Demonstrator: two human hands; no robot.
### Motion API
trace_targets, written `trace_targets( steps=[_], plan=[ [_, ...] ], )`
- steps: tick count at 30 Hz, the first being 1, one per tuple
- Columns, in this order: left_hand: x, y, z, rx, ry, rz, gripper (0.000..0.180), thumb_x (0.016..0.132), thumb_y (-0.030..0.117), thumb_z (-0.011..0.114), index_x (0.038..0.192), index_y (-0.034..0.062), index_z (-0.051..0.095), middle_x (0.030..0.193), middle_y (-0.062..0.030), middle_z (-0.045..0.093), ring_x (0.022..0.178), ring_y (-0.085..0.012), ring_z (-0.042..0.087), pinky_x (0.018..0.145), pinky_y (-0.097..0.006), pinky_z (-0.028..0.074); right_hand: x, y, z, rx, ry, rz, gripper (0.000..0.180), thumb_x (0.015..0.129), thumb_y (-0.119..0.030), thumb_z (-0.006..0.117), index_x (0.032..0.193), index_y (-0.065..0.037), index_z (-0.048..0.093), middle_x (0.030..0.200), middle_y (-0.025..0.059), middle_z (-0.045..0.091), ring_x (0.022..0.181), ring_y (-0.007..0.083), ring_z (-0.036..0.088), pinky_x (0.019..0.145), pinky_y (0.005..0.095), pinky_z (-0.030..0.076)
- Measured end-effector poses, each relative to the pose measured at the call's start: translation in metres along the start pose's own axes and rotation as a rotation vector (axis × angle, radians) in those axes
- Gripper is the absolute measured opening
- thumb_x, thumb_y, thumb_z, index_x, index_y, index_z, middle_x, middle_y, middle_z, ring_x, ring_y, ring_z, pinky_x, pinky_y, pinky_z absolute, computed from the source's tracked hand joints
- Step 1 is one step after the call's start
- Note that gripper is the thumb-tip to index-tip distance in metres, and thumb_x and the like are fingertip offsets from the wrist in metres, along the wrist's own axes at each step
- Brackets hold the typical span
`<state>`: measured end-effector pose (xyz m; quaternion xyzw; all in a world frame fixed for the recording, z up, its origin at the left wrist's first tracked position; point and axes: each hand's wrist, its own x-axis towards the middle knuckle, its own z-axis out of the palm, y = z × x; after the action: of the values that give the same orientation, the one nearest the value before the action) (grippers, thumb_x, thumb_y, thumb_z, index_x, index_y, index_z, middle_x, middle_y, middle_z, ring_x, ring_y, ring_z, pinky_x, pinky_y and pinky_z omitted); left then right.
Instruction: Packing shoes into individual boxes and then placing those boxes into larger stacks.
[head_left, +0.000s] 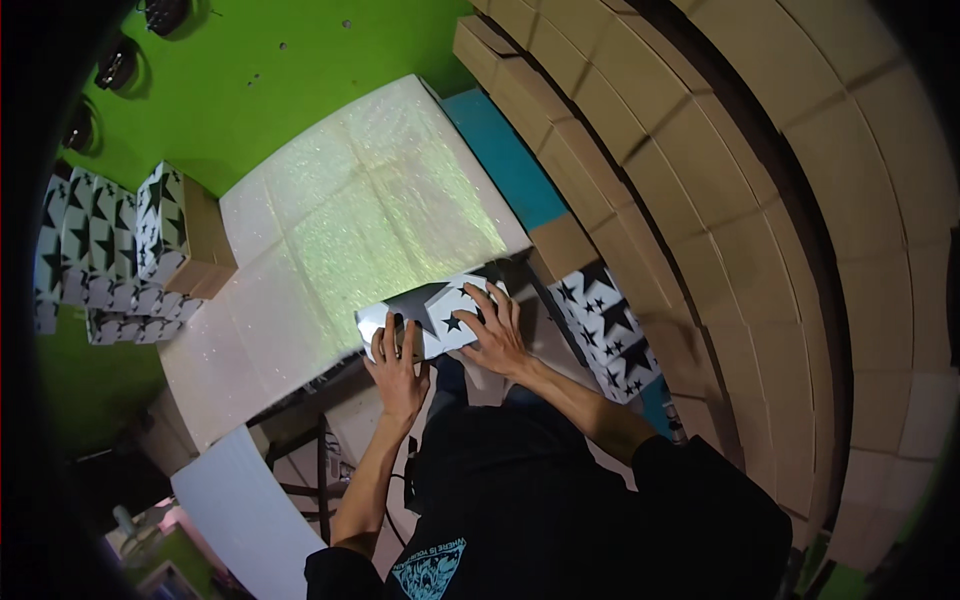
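A white cardboard box (375,325) printed with black stars lies at the near edge of the table, partly past that edge. My left hand (395,370) grips its left part, fingers apart over the top and thumb by the near side. Farther right, my right hand (497,335) holds the same box with its fingers spread across the star print. Both palms and the underside of the box are hidden. Beneath it, the table (350,220) has a shiny, iridescent white cover.
Stacked star-printed boxes (100,240) stand at the left by the green wall (300,60). Tall rows of brown cartons (720,250) rise on the right. Between them and my right arm is another star-printed box (605,330). A white panel (240,510) sits lower left.
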<state>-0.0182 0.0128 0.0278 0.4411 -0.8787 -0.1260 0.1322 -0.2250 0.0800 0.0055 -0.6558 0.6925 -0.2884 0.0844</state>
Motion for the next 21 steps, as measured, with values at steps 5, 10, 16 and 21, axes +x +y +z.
trace_targets(
  steps=[5, 10, 16, 21],
  plan=[
    [-0.071, 0.054, 0.01, 0.004, 0.048, 0.003, 0.093, 0.062, 0.005, 0.084, 0.146, 0.0169, 0.045, 0.16, -0.0127, 0.029, 0.136, -0.0389, 0.036, 0.099, -0.055, 0.038, -0.078, -0.001, -0.034, 0.014, 0.007, -0.025, 0.061, 0.063, -0.02, 0.087, 0.118, -0.015, 0.063, 0.154, 0.0126, 0.035, 0.139, 0.0423, 0.027, 0.105, 0.0598, 0.027],
    [-0.144, 0.103, 0.026, -0.074, 0.046, 0.042, 0.088, 0.066, 0.011, 0.081, 0.146, 0.0149, 0.046, 0.16, -0.0141, 0.029, 0.135, -0.0396, 0.036, 0.1, -0.058, 0.034, -0.173, -0.003, -0.059, -0.023, 0.024, -0.014, 0.06, 0.062, -0.02, 0.084, 0.118, -0.015, 0.063, 0.153, 0.0125, 0.037, 0.138, 0.0413, 0.029, 0.103, 0.0573, 0.029],
    [-0.229, 0.156, 0.044, -0.093, -0.059, 0.012, 0.089, 0.064, 0.009, 0.084, 0.144, 0.0149, 0.047, 0.159, -0.0141, 0.03, 0.134, -0.0404, 0.037, 0.097, -0.054, 0.039, -0.275, -0.006, -0.075, -0.016, -0.013, 0.051, 0.062, 0.061, -0.018, 0.085, 0.119, -0.016, 0.063, 0.152, 0.0123, 0.04, 0.138, 0.0419, 0.03, 0.106, 0.056, 0.029],
    [-0.287, 0.169, 0.063, -0.125, -0.07, 0.045, 0.088, 0.064, 0.012, 0.085, 0.144, 0.0158, 0.048, 0.158, -0.014, 0.032, 0.134, -0.0391, 0.039, 0.095, -0.056, 0.039, -0.346, -0.019, -0.076, -0.029, -0.055, 0.09, 0.061, 0.062, -0.019, 0.086, 0.119, -0.016, 0.064, 0.151, 0.0125, 0.04, 0.138, 0.0426, 0.03, 0.107, 0.0565, 0.029]
  ],
)
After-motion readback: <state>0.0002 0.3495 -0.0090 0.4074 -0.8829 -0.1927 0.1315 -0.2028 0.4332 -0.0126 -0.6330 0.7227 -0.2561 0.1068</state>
